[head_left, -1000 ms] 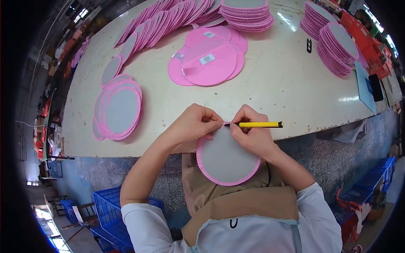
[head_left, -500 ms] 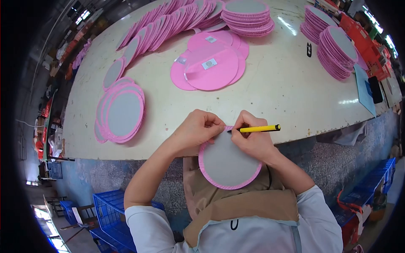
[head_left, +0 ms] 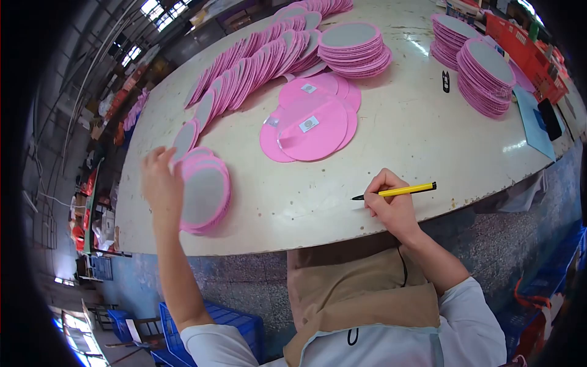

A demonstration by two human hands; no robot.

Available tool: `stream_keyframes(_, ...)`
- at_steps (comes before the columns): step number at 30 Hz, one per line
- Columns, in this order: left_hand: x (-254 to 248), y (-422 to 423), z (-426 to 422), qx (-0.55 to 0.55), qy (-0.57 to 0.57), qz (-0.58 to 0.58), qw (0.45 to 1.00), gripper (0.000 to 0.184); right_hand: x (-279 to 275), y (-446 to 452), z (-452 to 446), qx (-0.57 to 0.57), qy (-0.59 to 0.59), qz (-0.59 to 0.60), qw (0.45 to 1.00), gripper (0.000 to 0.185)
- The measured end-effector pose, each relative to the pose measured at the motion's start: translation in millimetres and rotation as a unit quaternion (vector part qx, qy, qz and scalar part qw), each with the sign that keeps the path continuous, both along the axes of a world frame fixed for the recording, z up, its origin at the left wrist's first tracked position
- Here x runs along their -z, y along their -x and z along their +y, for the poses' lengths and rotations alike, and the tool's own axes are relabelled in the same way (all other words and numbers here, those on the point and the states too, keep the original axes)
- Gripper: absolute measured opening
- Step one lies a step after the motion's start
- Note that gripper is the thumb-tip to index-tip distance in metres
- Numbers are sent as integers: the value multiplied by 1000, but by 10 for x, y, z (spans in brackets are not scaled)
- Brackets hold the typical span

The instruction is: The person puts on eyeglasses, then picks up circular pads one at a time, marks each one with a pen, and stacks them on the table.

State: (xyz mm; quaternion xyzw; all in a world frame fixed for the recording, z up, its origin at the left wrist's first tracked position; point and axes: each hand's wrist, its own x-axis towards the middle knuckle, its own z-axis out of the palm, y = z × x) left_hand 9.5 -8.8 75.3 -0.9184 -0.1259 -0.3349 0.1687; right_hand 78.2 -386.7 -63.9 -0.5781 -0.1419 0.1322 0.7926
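Note:
My right hand is closed round a yellow marker pen, its black tip pointing left just over the table near the front edge. At the left, my left hand is raised beside a small stack of round grey discs with pink edging. Its fingers look spread and slightly blurred, with nothing visible in them. Part of that stack is hidden behind the hand. Several plain pink round pieces with white labels lie overlapping in the middle of the table.
Long leaning rows of pink-edged discs run across the back left, near an upright stack. Further stacks stand at the right by a red crate, black thread snips and a dark phone. Blue crates sit below.
The pink-edged disc that both hands held is out of them. My left hand has moved left to the small stack. My right hand has shifted slightly right, still holding the marker pen.

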Motion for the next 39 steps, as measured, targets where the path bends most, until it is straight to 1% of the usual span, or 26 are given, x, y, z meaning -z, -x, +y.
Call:
stream_keyframes(1,85,-51,-65,4,-4,0,1000,22,3,3,10,-1,2,-7,1000,11)
stream_keyframes(2,202,-133,-255,82,74,21,994,25,7,10,12,-1,6,-14,1000,10)
stream_keyframes(3,328,-212,-478,159,154,43,974,29,11,20,4,-1,12,-21,1000,10)
stream_keyframes(4,454,-287,-723,195,161,52,966,30,21,27,-9,4,13,-22,1000,10)
stream_keyframes(5,686,-435,-769,260,120,70,956,32,39,26,-19,4,18,-31,999,10)
stream_keyframes(7,975,-625,-1056,334,158,91,925,30,74,13,-29,-1,29,-51,998,11)
stream_keyframes(8,1108,-698,-1177,359,139,85,919,28,79,5,-31,-4,33,-62,998,11)
stream_keyframes(11,1267,-883,-1350,366,146,95,914,29,85,6,-42,-7,32,-65,997,11)
stream_keyframes(14,1310,-991,-1410,372,152,111,909,30,88,11,-51,-8,27,-63,998,11)
stream_keyframes(18,1316,-988,-1391,316,26,167,933,30,33,39,-39,-11,38,-45,998,10)
stream_keyframes(19,1316,-974,-1371,313,25,167,935,30,34,43,-32,-15,37,-45,998,10)
stream_keyframes(24,1259,-934,-1266,365,-18,116,924,30,26,38,-51,-3,39,-47,998,11)
stream_keyframes(28,1100,-711,-1229,406,-4,-5,914,32,28,39,-44,-5,40,-58,998,10)
stream_keyframes(30,969,-602,-1231,408,0,-16,913,32,63,41,-51,4,16,-66,998,10)
stream_keyframes(33,709,-413,-1290,406,18,-54,912,30,126,59,-69,25,-46,-88,995,11)
stream_keyframes(34,598,-348,-1335,404,21,-53,913,30,114,77,-68,22,-44,-86,995,11)
stream_keyframes(36,328,-200,-1463,384,150,-15,911,25,20,133,-77,26,-111,-92,989,12)
stream_keyframes(38,190,-77,-1556,353,283,25,891,20,-75,207,-86,28,-173,-90,980,13)
stream_keyframes(39,193,-49,-1580,346,292,28,891,20,-113,238,-82,23,-167,-82,982,13)
